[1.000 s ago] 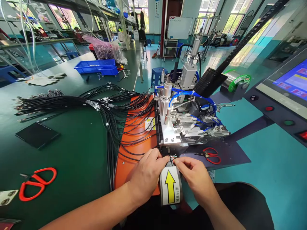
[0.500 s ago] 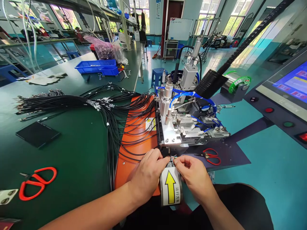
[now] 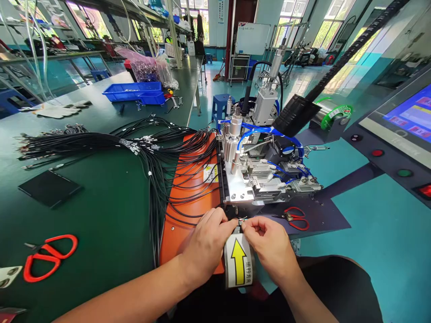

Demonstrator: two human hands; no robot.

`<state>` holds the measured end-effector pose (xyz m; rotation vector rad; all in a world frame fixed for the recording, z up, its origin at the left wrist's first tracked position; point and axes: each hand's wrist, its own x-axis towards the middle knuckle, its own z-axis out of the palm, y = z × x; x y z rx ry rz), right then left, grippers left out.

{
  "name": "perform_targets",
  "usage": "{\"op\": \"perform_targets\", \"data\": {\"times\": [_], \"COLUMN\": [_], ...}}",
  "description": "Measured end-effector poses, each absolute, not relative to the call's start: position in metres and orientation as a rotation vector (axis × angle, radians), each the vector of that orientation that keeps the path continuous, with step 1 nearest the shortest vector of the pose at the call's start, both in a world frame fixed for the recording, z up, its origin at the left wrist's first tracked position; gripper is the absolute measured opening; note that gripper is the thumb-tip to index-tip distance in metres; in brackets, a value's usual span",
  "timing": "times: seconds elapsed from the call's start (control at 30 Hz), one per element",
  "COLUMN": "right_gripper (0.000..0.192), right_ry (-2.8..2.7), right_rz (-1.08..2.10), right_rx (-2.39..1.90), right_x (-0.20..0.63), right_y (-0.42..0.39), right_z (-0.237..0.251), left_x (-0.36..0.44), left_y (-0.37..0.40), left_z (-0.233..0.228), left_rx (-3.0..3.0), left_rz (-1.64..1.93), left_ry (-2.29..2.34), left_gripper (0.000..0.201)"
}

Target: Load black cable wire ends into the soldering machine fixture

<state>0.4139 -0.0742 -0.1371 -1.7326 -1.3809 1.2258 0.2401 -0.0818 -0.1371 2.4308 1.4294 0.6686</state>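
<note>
Two hands meet at 6 o'clock, just in front of the metal fixture (image 3: 251,179). Left hand (image 3: 207,242) and right hand (image 3: 271,246) are both pinched, fingertips together, on the stripped cable end (image 3: 241,220), above the yellow-arrow label (image 3: 239,262). Cable: thin, black, light, limp; likely slippery in the jacket. Fine exposed wires look fragile, so best held on the jacket just behind them. Cable bundle (image 3: 101,143) at 10 o'clock; red scissors (image 3: 296,217) at 3 o'clock.

Factory floor — long workbenches (image 3: 111,116), cable bundles (image 3: 101,143), assembly machine (image 3: 259,170)
</note>
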Motion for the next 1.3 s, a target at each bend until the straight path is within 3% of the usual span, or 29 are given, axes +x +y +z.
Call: {"op": "perform_targets", "data": {"times": [1.3], "right_gripper": [0.02], "right_ry": [-1.604], "right_rz": [1.044], "right_rx": [-1.869], "right_x": [0.414], "right_y": [-0.07], "right_z": [-0.124], "left_x": [0.242], "left_y": [-0.082], "left_z": [-0.135], "left_rx": [2.435], "left_rz": [0.685], "left_ry": [1.434], "left_gripper": [0.019]}}
